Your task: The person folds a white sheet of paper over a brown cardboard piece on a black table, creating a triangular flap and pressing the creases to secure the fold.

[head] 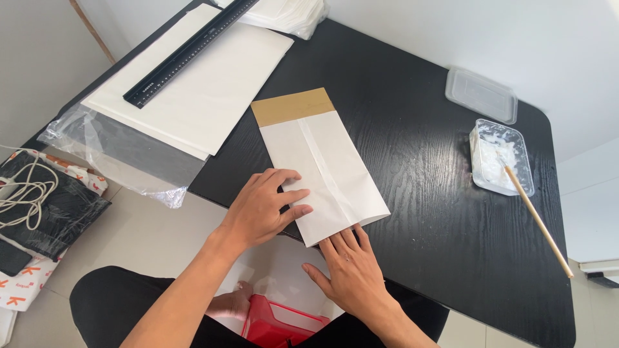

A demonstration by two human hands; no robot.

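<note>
Black and wood-grained, the surface [419, 167] fills most of the view, with a pale floor below it and white walls behind. A white paper bag [322, 171] lies flat near the front edge of the surface, with a brown strip at its far end and a fold line down its middle. The left hand [264, 206] rests on the near left part of the paper bag, fingers spread flat and pressing down; it grips nothing, and it looks like it is there to keep the paper from sliding. The right hand [348, 270] lies open too, with its fingertips touching the near corner of the paper bag, maybe to press the fold flat. Off to the far left sits a stack of big white sheets [200, 90] with a long black ruler [190, 51] lying on top, likely so they stay put. A clear plastic wrap [122, 161] hangs over the left edge of the surface. On the right side, well apart from the hands, stands a small clear tub of white paste [500, 158] with a wooden stick [538, 222] leaning in it, and its lid [481, 95] lies just behind. A red basket [277, 322] sits on the floor under the hands.
</note>
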